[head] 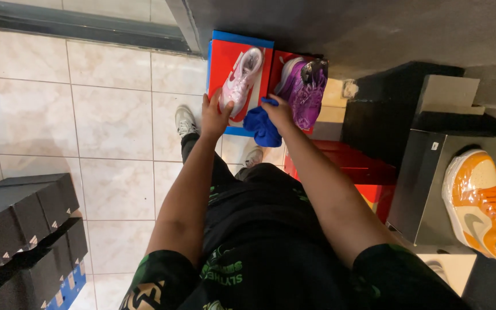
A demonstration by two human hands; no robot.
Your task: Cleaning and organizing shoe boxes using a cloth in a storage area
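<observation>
My left hand (214, 116) grips the heel of a pink plastic-wrapped sneaker (241, 79) that lies on a red shoebox with a blue edge (223, 57). My right hand (278, 111) is closed on a blue cloth (261, 127) and rests against the near end of a purple wrapped sneaker (304, 89), which lies on a second red box (277, 61) just to the right. Both arms reach forward over my black clothing.
Black shoeboxes (21, 221) are stacked at the lower left on the tiled floor (110, 115). An orange and white wrapped sneaker (482, 202) sits on a dark box (420, 189) at the right. More red boxes (354, 163) lie beyond my right arm. My feet stand below the boxes.
</observation>
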